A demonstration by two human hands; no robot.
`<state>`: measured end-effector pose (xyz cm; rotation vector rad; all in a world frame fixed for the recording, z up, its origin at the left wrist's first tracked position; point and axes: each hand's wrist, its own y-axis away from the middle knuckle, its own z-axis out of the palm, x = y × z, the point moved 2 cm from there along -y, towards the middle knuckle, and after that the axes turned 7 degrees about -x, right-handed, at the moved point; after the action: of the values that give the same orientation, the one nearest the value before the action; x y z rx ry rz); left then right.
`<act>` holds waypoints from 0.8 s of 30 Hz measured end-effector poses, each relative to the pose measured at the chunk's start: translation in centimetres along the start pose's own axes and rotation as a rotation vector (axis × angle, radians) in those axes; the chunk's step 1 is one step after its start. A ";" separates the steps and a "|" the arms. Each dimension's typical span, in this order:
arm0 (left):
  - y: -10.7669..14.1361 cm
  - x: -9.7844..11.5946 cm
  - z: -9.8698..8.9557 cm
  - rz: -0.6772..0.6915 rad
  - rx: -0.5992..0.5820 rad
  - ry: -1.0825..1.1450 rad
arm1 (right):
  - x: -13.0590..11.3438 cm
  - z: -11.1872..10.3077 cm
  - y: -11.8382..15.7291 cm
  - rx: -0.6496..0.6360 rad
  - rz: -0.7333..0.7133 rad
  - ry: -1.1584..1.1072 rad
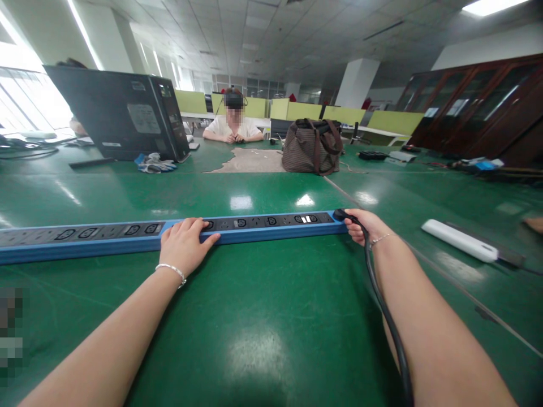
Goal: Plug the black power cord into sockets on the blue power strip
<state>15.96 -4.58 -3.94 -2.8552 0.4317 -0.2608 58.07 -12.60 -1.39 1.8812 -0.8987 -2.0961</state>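
Observation:
A long blue power strip (pixel 250 234) with a black socket face lies across the green table. My left hand (pixel 183 242) grips it left of its right end, fingers over the far edge and the thumb stretched along the near rim. At the right end of the strip, my right hand (pixel 362 224) is closed on a black plug (pixel 340 214), which touches the socket face; I cannot tell how deep it sits. A thick black cord (pixel 379 288) runs from this hand down along the forearm. Part of the plug is hidden by the fingers.
A black computer tower (pixel 123 113) and gloves (pixel 155 163) are at the back left. Beyond a brown bag (pixel 311 146), a person (pixel 234 121) sits across the table. A white elongated device (pixel 460 240) lies to the right.

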 end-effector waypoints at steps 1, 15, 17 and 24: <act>0.0 0.0 0.0 0.001 0.001 0.000 | 0.0 0.0 0.0 -0.006 -0.003 0.000; 0.0 -0.2 0.0 0.017 -0.013 0.003 | 1.2 -0.3 -0.2 -0.095 -0.080 -0.158; 0.0 -0.2 0.0 0.014 -0.013 0.000 | 1.2 -0.2 -0.1 -0.070 -0.095 -0.140; 0.1 -0.2 -0.1 0.013 -0.017 -0.007 | -0.1 0.6 0.7 0.072 -0.014 -0.011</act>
<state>15.78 -4.62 -3.90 -2.8676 0.4529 -0.2465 57.39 -12.92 -0.95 1.9178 -0.9791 -2.1107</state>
